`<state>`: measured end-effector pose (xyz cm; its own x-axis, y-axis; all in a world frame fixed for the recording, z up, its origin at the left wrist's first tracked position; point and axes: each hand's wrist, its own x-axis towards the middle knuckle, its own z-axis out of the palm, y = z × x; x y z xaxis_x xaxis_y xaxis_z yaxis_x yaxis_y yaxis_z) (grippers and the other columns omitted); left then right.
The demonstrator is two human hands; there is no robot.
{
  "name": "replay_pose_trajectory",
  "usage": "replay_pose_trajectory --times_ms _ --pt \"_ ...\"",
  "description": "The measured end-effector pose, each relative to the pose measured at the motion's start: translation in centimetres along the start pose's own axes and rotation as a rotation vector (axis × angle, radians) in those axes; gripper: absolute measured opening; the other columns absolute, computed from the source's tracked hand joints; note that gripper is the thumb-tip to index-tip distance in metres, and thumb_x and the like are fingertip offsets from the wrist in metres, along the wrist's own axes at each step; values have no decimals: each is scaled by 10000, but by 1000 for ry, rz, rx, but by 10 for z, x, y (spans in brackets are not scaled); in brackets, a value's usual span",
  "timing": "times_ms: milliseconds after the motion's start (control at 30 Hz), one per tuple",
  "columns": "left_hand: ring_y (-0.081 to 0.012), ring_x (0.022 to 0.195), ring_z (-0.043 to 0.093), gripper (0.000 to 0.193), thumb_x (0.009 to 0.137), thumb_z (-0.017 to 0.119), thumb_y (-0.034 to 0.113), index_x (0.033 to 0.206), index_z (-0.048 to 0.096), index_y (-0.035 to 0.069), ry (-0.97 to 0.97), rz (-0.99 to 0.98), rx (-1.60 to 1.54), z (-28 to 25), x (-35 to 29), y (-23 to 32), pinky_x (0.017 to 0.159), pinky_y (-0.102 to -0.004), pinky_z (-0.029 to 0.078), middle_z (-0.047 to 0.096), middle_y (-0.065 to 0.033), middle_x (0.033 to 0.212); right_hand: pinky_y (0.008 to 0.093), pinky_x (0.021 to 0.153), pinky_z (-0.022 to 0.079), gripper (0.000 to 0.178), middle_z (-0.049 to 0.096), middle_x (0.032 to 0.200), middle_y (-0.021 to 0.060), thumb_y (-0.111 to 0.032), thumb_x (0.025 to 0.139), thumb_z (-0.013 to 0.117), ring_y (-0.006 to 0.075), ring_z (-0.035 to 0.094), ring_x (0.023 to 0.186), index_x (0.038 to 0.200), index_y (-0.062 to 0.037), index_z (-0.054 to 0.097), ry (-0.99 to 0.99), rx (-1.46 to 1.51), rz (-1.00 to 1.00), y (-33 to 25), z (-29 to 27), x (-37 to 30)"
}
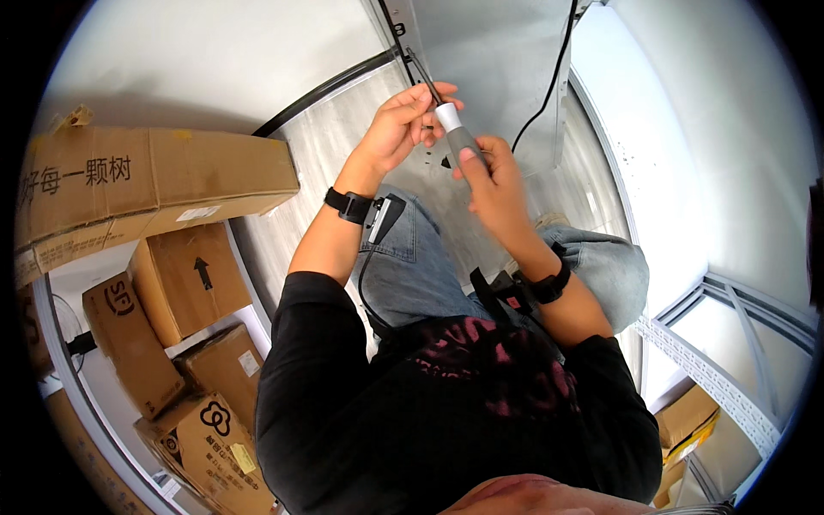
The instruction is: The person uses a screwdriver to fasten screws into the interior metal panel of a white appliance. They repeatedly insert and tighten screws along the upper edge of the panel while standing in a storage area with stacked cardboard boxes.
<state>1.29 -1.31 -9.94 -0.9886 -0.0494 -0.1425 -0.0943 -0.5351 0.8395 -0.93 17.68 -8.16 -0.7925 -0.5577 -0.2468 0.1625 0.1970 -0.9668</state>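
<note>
So the screwdriver (pixel 463 142) was up near 12 o'clock, its grey handle closed in the right hand (pixel 496 190), thumb on top and some fingers hidden behind. Shaft leaned toward 11, but the tip got lost against the edge of the metal panel (pixel 493 64), so no clue if it touched. The left hand (pixel 393 129) was half-curled right by the shaft; couldn't tell if it was pinching it. At 1 o'clock the black cable (pixel 558 73) got cut off up top, and the dark rim clipped the long cardboard box (pixel 219 167) around 9–10.
</note>
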Motion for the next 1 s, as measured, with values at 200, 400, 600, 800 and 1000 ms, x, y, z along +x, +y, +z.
replay_pose_trajectory --times_ms 200,400,600,800,1000 --pt "-83 604 570 205 970 456 182 990 579 19 142 38 24 -5 5 -9 540 -207 465 668 -120 922 364 667 489 485 586 996 195 -256 812 669 314 621 830 1144 15 441 95 -322 -240 -1 7 -4" --pt "-84 594 558 214 973 452 193 967 585 26 236 106 83 6 5 -13 527 -208 441 669 -96 882 391 671 492 485 531 1087 220 -193 800 667 356 599 895 1157 5 406 207 -495 -529 2 8 -13" --pt "-90 625 553 237 978 444 212 967 589 25 251 125 7 22 3 -3 536 -220 421 657 -81 850 391 576 483 420 622 832 169 -197 838 630 337 622 642 1156 -22 419 109 -288 -283 -2 3 -12" --pt "-88 620 541 228 971 461 214 923 588 31 243 112 -43 8 10 -11 539 -221 419 653 -91 845 375 579 483 394 634 853 172 -228 843 630 326 631 636 1131 -29 449 262 -471 -587 -6 7 -7" --pt "-79 653 512 247 980 443 237 960 584 35 255 89 -19 9 12 -10 536 -224 403 631 -60 834 331 594 472 395 631 784 156 -269 859 619 242 628 663 1115 -11 465 163 -214 -251 -1 1 -4"
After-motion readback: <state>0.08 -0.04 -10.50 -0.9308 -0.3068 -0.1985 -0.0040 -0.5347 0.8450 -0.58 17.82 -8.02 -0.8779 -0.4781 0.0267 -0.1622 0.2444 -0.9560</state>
